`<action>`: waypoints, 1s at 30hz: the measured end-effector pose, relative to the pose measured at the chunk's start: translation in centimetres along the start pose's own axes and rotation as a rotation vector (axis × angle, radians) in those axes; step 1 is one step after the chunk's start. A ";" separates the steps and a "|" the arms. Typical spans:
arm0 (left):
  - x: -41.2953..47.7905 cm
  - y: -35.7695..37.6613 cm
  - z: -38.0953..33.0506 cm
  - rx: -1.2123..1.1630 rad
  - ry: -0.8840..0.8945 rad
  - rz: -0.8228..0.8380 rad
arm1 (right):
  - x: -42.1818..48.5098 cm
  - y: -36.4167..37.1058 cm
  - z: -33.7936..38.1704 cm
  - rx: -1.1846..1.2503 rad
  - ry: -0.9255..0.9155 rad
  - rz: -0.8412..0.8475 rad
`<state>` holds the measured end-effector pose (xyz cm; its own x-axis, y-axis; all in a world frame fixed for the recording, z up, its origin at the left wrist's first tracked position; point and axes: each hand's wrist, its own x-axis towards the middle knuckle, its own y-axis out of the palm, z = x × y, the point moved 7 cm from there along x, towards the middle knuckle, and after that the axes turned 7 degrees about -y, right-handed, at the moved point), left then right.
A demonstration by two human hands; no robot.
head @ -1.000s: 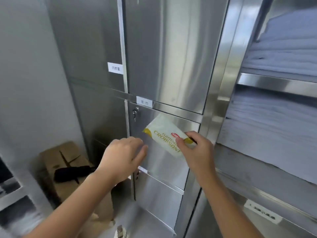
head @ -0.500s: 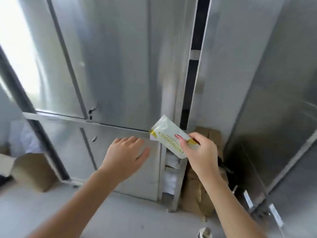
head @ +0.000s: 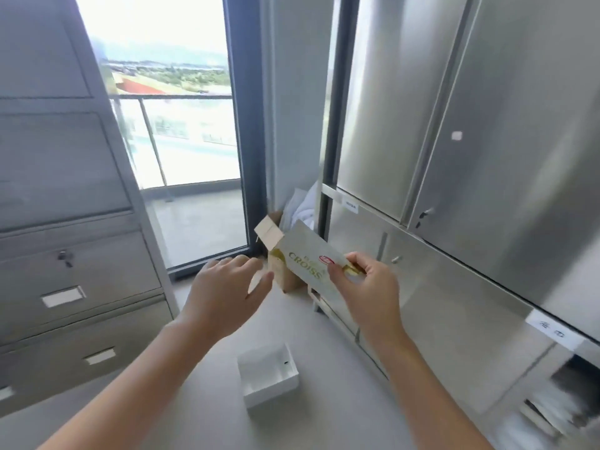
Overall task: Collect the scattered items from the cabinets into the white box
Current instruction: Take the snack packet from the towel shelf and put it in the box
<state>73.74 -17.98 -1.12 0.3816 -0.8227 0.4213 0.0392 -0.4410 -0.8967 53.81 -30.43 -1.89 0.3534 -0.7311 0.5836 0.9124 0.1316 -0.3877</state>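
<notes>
My right hand (head: 367,287) pinches one end of a white croissant packet (head: 305,258) with green lettering and a red logo, held at chest height. My left hand (head: 224,293) hovers just left of the packet, fingers spread and holding nothing. The white box (head: 269,378) sits on the floor below and between my forearms, open at the top; I see nothing inside it.
Steel cabinets (head: 454,157) with closed doors fill the right side. A grey drawer cabinet (head: 71,254) stands at the left. A brown cardboard box (head: 272,235) with white cloth sits by the glass balcony door (head: 181,141). Bare floor surrounds the white box.
My view has swung left from the steel cabinets toward the balcony door and the floor. The white box has come into sight. My right hand keeps its pinch on the packet.
</notes>
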 end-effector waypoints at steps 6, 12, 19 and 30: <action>-0.1 -0.7 9.5 0.039 -0.096 -0.013 | 1.2 9.2 3.6 0.067 -0.050 0.083; 1.2 0.4 11.9 0.018 -0.108 -0.024 | 2.5 12.1 3.0 0.086 -0.027 0.085; 4.1 4.2 12.4 -0.039 -0.126 0.011 | 5.0 13.8 -0.4 0.076 -0.008 0.096; 11.6 13.5 14.5 0.007 -0.266 0.104 | 12.5 21.4 -12.4 0.133 0.116 0.229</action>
<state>92.11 -28.24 -10.33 0.6128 -0.7400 0.2772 -0.0071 -0.3560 -0.9345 75.22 -45.06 -11.71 0.5342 -0.7431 0.4031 0.8335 0.3833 -0.3980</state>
